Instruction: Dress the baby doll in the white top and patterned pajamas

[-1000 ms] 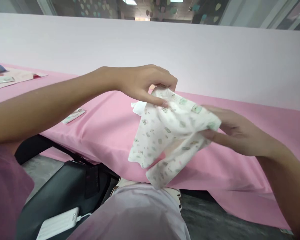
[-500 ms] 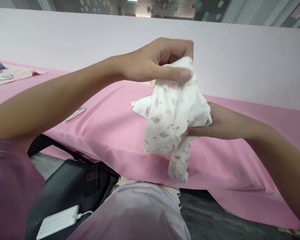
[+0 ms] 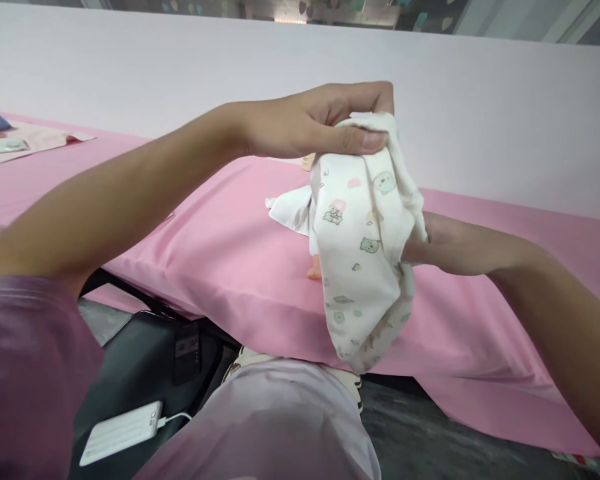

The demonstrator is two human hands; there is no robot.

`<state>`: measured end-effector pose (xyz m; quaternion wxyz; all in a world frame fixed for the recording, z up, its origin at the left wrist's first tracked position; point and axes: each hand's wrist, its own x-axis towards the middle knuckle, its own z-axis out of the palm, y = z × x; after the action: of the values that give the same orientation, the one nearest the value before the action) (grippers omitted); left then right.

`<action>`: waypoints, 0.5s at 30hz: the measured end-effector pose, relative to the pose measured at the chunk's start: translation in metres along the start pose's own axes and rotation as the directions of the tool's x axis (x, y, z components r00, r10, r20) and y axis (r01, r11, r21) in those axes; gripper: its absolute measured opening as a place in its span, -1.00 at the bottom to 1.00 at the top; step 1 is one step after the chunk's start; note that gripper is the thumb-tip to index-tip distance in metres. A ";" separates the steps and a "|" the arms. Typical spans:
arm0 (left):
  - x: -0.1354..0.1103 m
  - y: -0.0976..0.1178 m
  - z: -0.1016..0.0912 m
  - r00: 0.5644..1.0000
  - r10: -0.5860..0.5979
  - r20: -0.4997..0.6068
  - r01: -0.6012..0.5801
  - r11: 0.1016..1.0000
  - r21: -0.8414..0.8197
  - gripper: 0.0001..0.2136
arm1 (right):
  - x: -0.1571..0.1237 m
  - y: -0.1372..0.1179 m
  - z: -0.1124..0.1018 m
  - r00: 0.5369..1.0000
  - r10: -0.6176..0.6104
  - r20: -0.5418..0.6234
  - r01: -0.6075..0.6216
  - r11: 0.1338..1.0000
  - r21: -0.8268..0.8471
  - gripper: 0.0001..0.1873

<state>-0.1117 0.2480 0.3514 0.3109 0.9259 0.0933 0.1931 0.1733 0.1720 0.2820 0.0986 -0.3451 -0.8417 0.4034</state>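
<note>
My left hand [image 3: 325, 123] pinches the top edge of a white baby garment [image 3: 360, 227] printed with small cartoon animals, thumb in front. The garment hangs in folds above the pink-covered table. From the right, my right hand [image 3: 447, 243] reaches into its side, with the fingers hidden in the fabric. Behind the garment lies what looks like a doll in white clothing [image 3: 291, 208]. One white sleeve sticks out to the left, and a small skin-coloured limb [image 3: 314, 268] shows lower down. Most of this figure is covered from view.
A pink cloth [image 3: 220, 247] covers the table, backed by a white wall [image 3: 155, 73]. Printed sheets [image 3: 35, 143] lie at the far left. Below, a white power bank [image 3: 123, 432] with a cable rests on a black seat [image 3: 130, 373].
The garment has shifted slightly right and opened into a wider hanging panel; its dangling narrow part no longer shows. The small limb behind has come into view. Both hands keep their hold.
</note>
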 end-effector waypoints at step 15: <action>-0.003 -0.029 0.002 0.998 0.043 -0.045 -0.052 0.968 -0.246 -0.65 | 0.008 0.003 -0.005 0.941 -0.054 -0.334 0.036 0.998 -0.059 -0.53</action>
<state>-0.1156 0.2691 0.3314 0.4170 0.8781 0.0524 0.2285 0.1714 0.1815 0.2822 0.2408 -0.3918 -0.8304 0.3145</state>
